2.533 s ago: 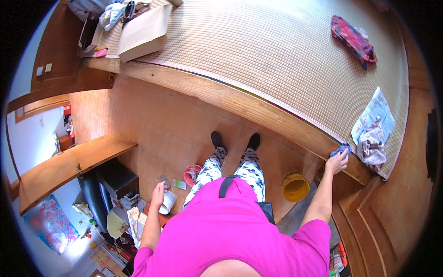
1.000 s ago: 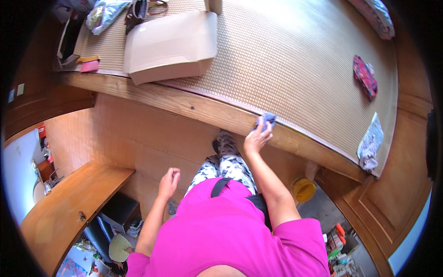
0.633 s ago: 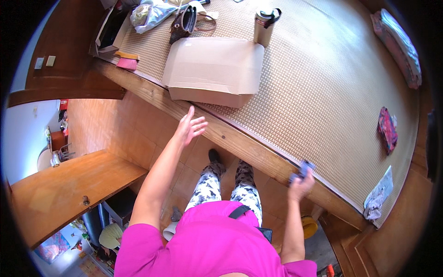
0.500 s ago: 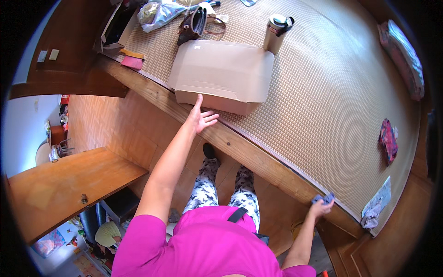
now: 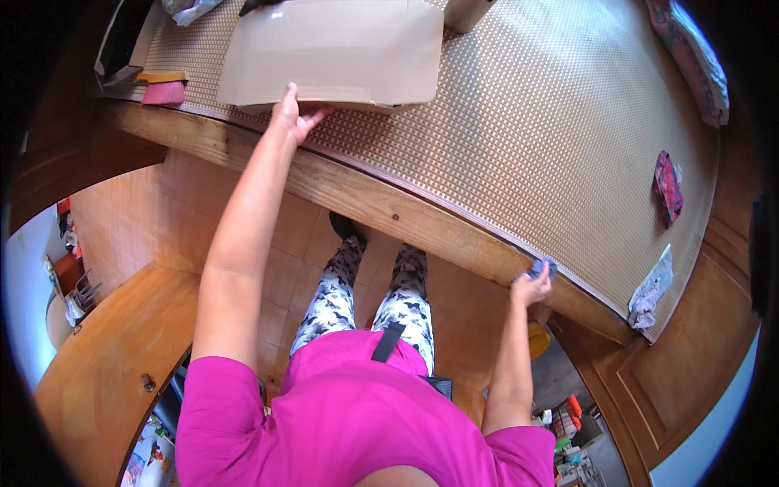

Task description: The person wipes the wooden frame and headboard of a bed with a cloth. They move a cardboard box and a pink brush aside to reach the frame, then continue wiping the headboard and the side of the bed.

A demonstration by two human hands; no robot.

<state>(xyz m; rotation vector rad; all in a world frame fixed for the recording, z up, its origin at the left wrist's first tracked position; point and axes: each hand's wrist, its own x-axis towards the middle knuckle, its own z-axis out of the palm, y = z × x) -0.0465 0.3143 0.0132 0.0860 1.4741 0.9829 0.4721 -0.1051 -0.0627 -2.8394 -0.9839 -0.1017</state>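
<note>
A large tan cardboard box (image 5: 333,53) lies on the woven mat at the upper left of the view. My left hand (image 5: 294,120) has hold of its near edge, thumb on top and fingers partly hidden beneath. At the right, my right hand (image 5: 531,288) is closed around a crumpled bluish-purple cloth (image 5: 545,268). It presses the cloth against the wooden edge plank (image 5: 389,215) that borders the mat.
The woven mat (image 5: 552,146) covers the raised platform. A pink-bristled brush (image 5: 165,89) lies left of the box. To the right are a pink patterned cloth (image 5: 668,188), a crumpled plastic packet (image 5: 651,292) and folded bedding (image 5: 694,65). A wooden cabinet door (image 5: 122,349) stands lower left.
My left hand, open beside the box before, has closed on its near edge. My right hand has slid the cloth slightly left along the plank. The whole view has shifted.
</note>
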